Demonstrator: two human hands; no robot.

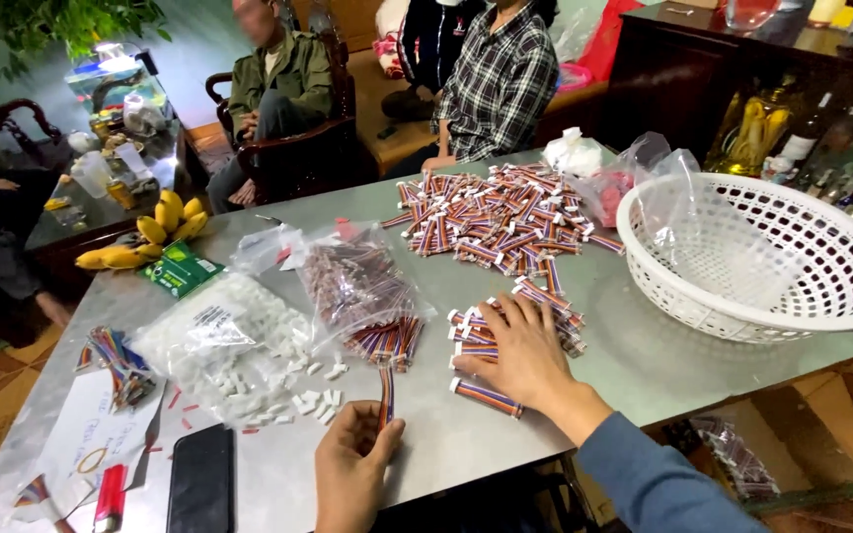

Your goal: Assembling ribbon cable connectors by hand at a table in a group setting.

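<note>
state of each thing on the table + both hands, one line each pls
Left hand: shut on one striped ribbon-cable piece, held upright.
Right hand: open, flat on small pile of finished striped cable pieces.
Large pile of striped cables: loose, heaped.
Clear bag of white plastic connectors: open, connectors spilled.
Clear bag of cable pieces: open, lying flat.
White plastic basket: upright, holds a clear bag.
Black phone: screen dark.
</note>
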